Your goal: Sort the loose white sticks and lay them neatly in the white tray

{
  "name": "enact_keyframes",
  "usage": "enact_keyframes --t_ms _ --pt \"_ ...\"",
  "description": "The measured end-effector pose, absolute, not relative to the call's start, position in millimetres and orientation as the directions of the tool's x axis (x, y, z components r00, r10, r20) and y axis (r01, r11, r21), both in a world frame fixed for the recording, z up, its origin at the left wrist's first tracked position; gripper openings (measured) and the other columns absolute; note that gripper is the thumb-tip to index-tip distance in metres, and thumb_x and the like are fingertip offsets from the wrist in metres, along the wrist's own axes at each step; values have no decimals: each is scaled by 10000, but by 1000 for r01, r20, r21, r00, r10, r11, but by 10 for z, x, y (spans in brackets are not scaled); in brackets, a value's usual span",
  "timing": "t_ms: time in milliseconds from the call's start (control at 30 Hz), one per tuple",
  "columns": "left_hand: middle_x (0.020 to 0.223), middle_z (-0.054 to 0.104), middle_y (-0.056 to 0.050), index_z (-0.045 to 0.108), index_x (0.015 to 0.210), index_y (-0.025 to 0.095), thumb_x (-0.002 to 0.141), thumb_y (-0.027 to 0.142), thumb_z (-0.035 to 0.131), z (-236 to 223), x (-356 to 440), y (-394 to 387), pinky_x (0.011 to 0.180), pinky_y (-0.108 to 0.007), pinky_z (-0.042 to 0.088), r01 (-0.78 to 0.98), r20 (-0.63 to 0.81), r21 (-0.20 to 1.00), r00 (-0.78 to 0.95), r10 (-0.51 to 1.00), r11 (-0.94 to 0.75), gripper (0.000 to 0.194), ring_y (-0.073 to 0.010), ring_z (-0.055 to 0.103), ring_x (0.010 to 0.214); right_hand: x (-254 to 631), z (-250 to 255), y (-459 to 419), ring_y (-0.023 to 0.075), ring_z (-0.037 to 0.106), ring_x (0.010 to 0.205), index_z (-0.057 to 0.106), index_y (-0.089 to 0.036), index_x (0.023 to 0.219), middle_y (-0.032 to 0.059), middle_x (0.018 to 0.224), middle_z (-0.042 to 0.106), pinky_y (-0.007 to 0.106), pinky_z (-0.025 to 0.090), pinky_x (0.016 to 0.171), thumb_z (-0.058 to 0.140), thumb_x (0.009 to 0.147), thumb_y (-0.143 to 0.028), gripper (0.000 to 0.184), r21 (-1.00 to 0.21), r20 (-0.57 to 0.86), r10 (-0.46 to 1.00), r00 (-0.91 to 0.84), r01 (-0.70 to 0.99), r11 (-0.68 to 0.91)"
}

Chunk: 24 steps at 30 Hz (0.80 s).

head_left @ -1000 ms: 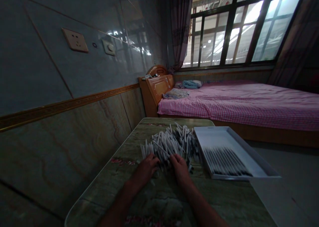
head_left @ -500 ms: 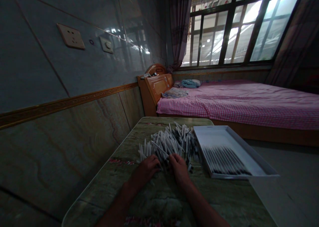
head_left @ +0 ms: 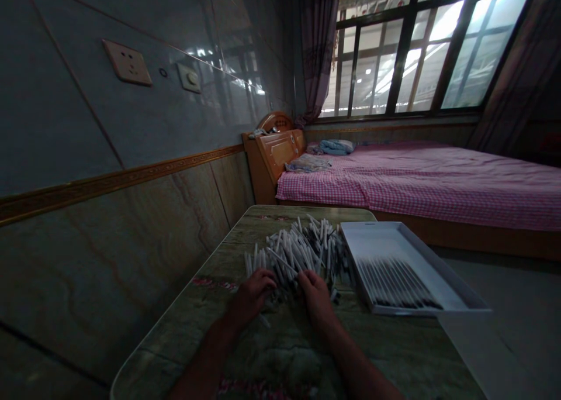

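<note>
Two bare forearms point(head_left: 205, 353) fill the lower middle of the frame, each narrowing at the wrist into a broad left hand point(head_left: 250, 299) and right hand point(head_left: 317, 299), both dim in shadow.

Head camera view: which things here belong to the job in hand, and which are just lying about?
Part of the job:
left hand
right hand
pile of white sticks
white tray with sticks lined up

Just there:
pink gingham bed
wall socket
window
</note>
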<state>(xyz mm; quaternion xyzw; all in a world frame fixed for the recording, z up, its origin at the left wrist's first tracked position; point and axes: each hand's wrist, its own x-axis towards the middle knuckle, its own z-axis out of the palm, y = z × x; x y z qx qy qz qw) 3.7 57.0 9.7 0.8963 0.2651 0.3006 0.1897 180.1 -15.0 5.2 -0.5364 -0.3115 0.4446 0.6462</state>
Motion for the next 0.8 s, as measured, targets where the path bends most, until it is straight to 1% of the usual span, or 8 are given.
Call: enact_keyframes --t_ms 233,400,567,667,800 --pt "1145 597 -94 668 922 210 771 3 507 42 74 574 902 -345 484 412 377 436 724 578 -800 302 -209 588 1067 1799 41 -153 73 347 389 480 -212 610 -95 453 410 206 247 374 616 673 -537 358 -968 -86 912 401 -249 19" --pt "1140 597 -82 664 922 221 785 20 505 66 152 596 906 -338 473 408 350 395 762 545 -823 290 -203 574 1069 1798 41 -147 73 347 393 471 -211 591 -96 444 402 206 244 373 615 660 -549 374 -969 -82 911 405 -245 22" --pt "1135 604 -59 640 912 226 779 57 564 94 186 596 911 -345 455 421 328 361 778 536 -832 228 -203 561 1059 1799 33 -145 74 343 394 494 -207 604 -93 449 423 211 245 382 610 671 -545 364 -970 -76 910 407 -240 27" --pt "1151 600 -59 633 912 223 788 86 578 84 183 592 919 -347 445 407 337 383 774 535 -829 193 -203 552 1075 1796 25 -141 76 347 400 494 -207 598 -92 448 426 214 253 393 611 676 -536 357 -971 -68 911 406 -238 34" --pt "1116 620 -61 639 889 217 789 123 592 88 160 576 914 -344 441 364 347 451 770 535 -815 145 -202 561 1059 1794 10 -134 77 340 404 485 -211 601 -93 450 415 215 249 397 600 690 -531 351 -969 -67 912 404 -243 37"
